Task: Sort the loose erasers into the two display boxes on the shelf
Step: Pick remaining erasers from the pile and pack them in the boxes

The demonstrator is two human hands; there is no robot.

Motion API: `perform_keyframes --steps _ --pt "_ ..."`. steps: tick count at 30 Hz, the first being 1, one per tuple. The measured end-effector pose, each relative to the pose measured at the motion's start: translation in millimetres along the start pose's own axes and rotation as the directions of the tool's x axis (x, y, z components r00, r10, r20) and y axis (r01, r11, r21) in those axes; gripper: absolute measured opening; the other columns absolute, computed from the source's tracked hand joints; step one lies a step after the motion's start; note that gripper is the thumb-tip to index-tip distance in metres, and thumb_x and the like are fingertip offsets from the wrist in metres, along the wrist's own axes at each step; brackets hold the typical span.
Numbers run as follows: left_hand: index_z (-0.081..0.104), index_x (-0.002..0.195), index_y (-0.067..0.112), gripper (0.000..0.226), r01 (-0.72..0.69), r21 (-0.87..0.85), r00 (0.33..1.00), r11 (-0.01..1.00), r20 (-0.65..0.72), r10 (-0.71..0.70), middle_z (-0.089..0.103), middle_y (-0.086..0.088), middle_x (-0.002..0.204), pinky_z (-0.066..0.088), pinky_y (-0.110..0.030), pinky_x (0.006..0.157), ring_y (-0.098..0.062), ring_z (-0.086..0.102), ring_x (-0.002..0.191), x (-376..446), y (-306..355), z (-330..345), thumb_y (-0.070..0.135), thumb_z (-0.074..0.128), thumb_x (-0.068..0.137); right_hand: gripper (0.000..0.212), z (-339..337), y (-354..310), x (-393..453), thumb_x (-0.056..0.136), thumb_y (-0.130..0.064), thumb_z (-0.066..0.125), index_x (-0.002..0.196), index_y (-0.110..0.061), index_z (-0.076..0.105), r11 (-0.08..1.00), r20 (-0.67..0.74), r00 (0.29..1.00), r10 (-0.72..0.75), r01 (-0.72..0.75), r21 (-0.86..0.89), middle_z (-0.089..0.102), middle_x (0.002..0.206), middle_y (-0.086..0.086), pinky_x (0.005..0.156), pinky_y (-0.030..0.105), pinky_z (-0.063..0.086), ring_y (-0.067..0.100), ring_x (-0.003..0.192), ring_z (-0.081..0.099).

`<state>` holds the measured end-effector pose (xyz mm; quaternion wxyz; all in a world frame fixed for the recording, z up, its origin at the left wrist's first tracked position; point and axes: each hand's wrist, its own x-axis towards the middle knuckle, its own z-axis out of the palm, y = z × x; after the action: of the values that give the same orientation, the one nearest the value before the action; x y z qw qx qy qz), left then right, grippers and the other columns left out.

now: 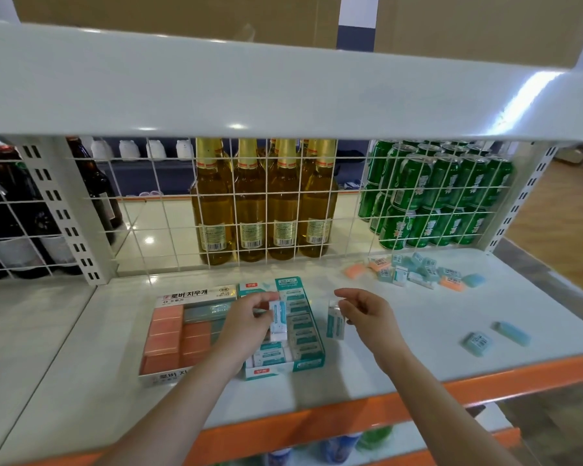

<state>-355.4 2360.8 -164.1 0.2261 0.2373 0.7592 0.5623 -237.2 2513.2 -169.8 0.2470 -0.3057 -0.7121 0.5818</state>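
Two display boxes sit side by side on the white shelf (367, 364): a box with orange and grey-blue erasers (169, 331) on the left, and a teal box of white-and-teal sleeved erasers (303, 331) on the right. My left hand (246, 321) pinches one white-and-teal eraser (278, 319) upright above the teal box. My right hand (364, 309) pinches another white-and-teal eraser (335, 321), hanging just right of that box. A pile of loose erasers (414, 270), orange, blue and white, lies at the back right. Two blue erasers (495, 338) lie near the front right.
A wire grid (283, 210) closes the shelf's back, with bottles and green cans behind it. An upper shelf board (249, 82) overhangs the work area. The shelf's front has an orange edge (350, 418).
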Motion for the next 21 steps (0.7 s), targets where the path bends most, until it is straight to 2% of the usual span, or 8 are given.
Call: perform_keyframes --steps 4,9,14,17,21 --pt "0.057 0.1 0.031 0.029 0.0 0.005 1.0 1.0 0.002 0.0 0.058 0.0 0.109 0.056 -0.022 0.061 -0.01 0.063 0.087 0.3 1.5 1.7 0.005 0.047 0.093 0.019 -2.3 0.1 1.0 0.092 -0.006 0.05 0.102 -0.014 0.064 1.0 -0.01 1.0 -0.006 0.006 -0.012 0.062 0.079 -0.001 0.058 0.016 0.046 0.011 0.07 0.052" --pt "0.058 0.112 0.023 0.027 -0.033 0.041 0.999 0.999 0.028 0.032 0.058 0.011 0.095 0.048 -0.012 0.052 -0.003 0.059 0.082 1.6 4.1 1.8 0.006 0.053 0.091 0.02 -4.3 0.9 1.3 0.093 -0.003 0.048 0.101 -0.013 0.063 0.999 -0.005 1.0 0.008 -0.008 0.039 0.061 0.077 0.001 0.064 0.019 0.054 0.013 0.068 0.057" --pt "0.06 0.106 0.023 0.022 -0.046 0.065 0.998 0.997 0.047 0.043 0.06 0.013 0.092 0.047 -0.01 0.051 -0.002 0.06 0.081 2.9 6.4 3.3 0.008 0.056 0.09 0.023 -7.5 4.0 0.3 0.094 -0.002 0.044 0.104 -0.012 0.062 0.998 0.0 1.0 0.009 -0.009 0.065 0.056 0.074 0.004 0.068 0.024 0.056 0.016 0.068 0.058" --pt "0.063 0.105 0.019 0.022 -0.053 0.06 0.997 0.997 0.064 0.049 0.063 0.008 0.095 0.047 -0.01 0.055 -0.002 0.06 0.084 3.3 6.6 3.7 0.006 0.057 0.089 0.025 -8.0 3.6 0.3 0.094 -0.002 0.044 0.098 -0.017 0.063 0.997 0.008 1.0 0.01 -0.011 0.078 0.056 0.072 0.002 0.069 0.026 0.056 0.016 0.067 0.058" --pt "0.062 0.094 0.026 0.022 -0.071 0.066 0.994 0.995 0.091 0.065 0.064 0.007 0.096 0.046 -0.008 0.057 -0.001 0.059 0.086 2.8 7.5 3.7 0.005 0.058 0.088 0.026 -8.1 4.5 -0.6 0.095 -0.003 0.043 0.096 -0.019 0.063 0.997 0.014 1.0 0.018 -0.019 0.075 0.059 0.075 0.004 0.069 0.026 0.056 0.015 0.067 0.058"
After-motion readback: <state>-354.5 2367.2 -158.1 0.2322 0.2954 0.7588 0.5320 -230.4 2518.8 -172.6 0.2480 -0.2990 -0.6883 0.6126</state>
